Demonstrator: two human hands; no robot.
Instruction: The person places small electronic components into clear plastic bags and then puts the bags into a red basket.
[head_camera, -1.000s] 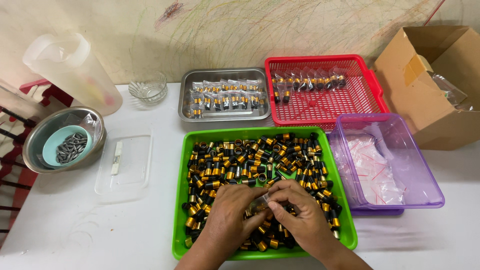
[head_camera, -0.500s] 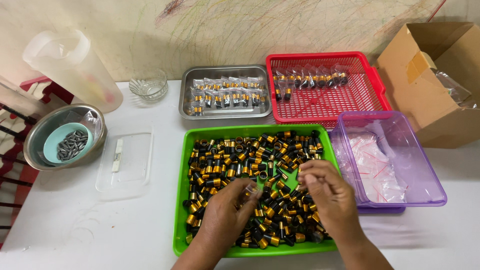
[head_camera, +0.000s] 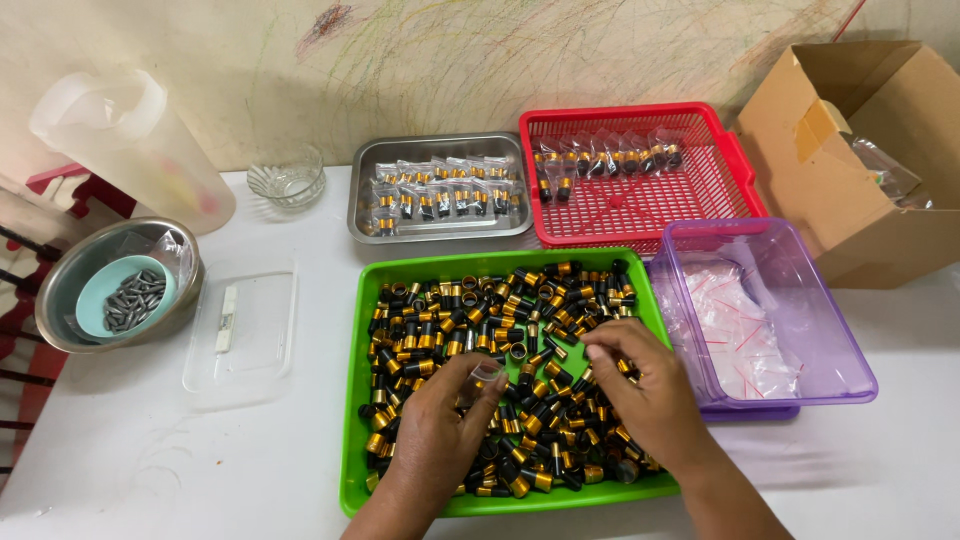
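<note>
A: Item one — shallow green plastic tray (head_camera: 352, 400), near centre of white table (head_camera: 150, 470). Contents?

B: Heaped with small black-and-gold cylindrical caps (head_camera: 450, 320), loose, one layer deep; spread flat, likely for easy picking.

A: Left hand (head_camera: 435, 430)?

B: Over near-left part of tray, fingers closed around a small clear plastic pouch (head_camera: 483, 378), mouth turned toward the other hand, seemingly for filling.

A: Right hand (head_camera: 645, 390)?

B: Over right part of tray, fingertips (head_camera: 598, 345) pinched together down among the caps; whether one is actually gripped, cannot tell.

A: Right of tray?

B: Translucent purple plastic bin (head_camera: 700, 235) holding empty clear pouches (head_camera: 740, 330), just beside the picking hand.

A: Far side?

B: Rectangular steel tray (head_camera: 360, 200) and red perforated plastic basket (head_camera: 640, 210), both with filled pouches laid in rows. Brown cardboard box (head_camera: 840, 180) far right.

A: Left side?

B: Steel bowl (head_camera: 60, 290) with grey pellets in a teal dish, clear flat lid (head_camera: 240, 330), glass dish (head_camera: 287, 180), frosted plastic jug (head_camera: 130, 150); all well apart from both hands.
</note>
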